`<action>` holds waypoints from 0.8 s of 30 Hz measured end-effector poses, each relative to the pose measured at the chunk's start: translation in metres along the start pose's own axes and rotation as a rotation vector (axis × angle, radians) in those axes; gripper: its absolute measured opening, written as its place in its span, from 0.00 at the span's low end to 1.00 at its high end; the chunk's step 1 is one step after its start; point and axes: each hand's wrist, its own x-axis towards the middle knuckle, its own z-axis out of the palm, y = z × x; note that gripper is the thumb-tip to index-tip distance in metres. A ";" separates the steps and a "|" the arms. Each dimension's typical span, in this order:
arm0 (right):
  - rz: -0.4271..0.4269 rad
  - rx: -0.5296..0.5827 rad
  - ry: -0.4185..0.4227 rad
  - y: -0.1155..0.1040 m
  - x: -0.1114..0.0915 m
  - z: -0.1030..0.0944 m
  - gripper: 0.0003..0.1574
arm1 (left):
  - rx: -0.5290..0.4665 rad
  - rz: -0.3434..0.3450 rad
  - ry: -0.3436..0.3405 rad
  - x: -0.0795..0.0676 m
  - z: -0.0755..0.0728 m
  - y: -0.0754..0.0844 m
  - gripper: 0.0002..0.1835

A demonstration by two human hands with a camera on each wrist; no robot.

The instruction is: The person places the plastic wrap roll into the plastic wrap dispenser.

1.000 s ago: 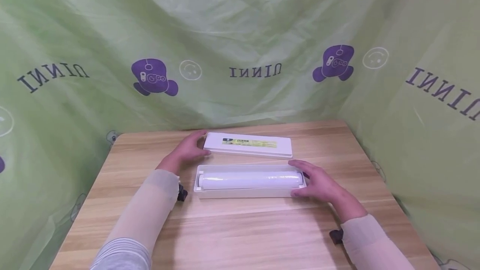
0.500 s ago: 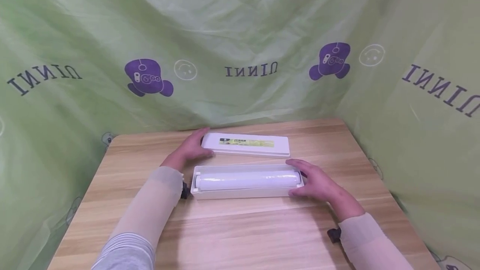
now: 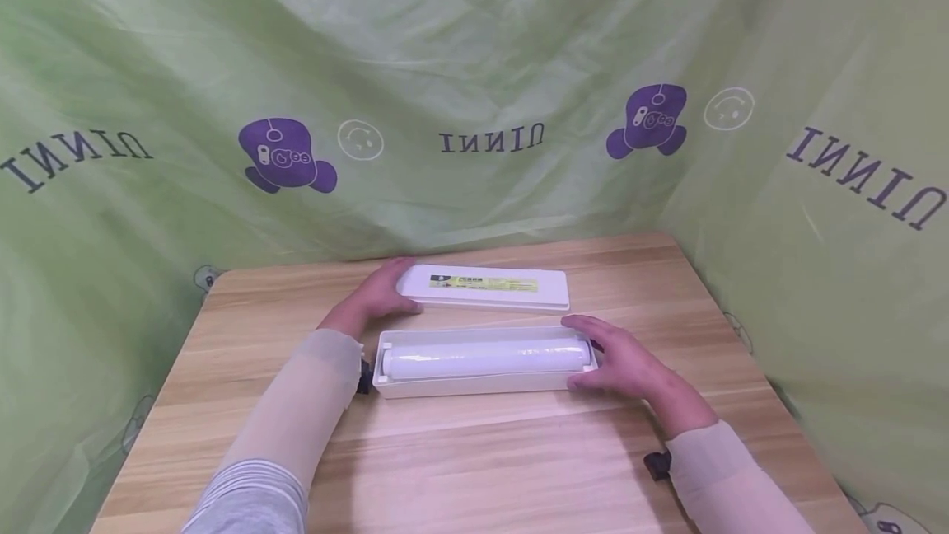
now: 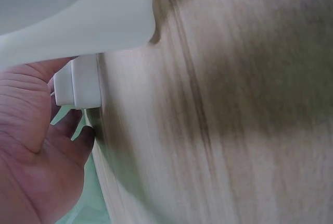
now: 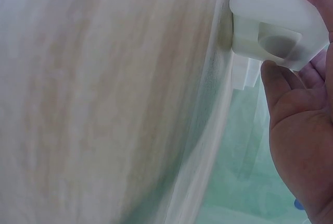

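A white cling film box point(image 3: 482, 386) lies lidless on the wooden table, a shiny wrapped roll point(image 3: 485, 358) lengthwise inside. My right hand point(image 3: 625, 359) grips the box's right end, thumb at the front and fingers at the back; the right wrist view shows that end wall point(image 5: 278, 41) close to the fingers. Behind the box, the white lid point(image 3: 552, 287) lies with its yellow-green label up. My left hand point(image 3: 376, 290) holds the lid's left end between thumb and fingers. In the left wrist view, the lid's end point(image 4: 86, 83) sits beside the palm, with the box's corner point(image 4: 114, 23) nearer the camera.
The wooden table point(image 3: 460, 460) has its back edge just behind the lid. A green printed curtain point(image 3: 474, 48) hangs behind the table and along both sides. Dark wrist mounts point(image 3: 657, 465) sit under the sleeved forearms.
Box, lid and both hands appear slightly further left in view, as does the curtain print, so the head view has shifted. The left fingers have closed slightly around the lid's end.
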 end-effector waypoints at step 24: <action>0.011 -0.001 0.001 -0.002 -0.001 0.001 0.60 | 0.056 -0.011 0.018 -0.006 -0.006 -0.001 0.59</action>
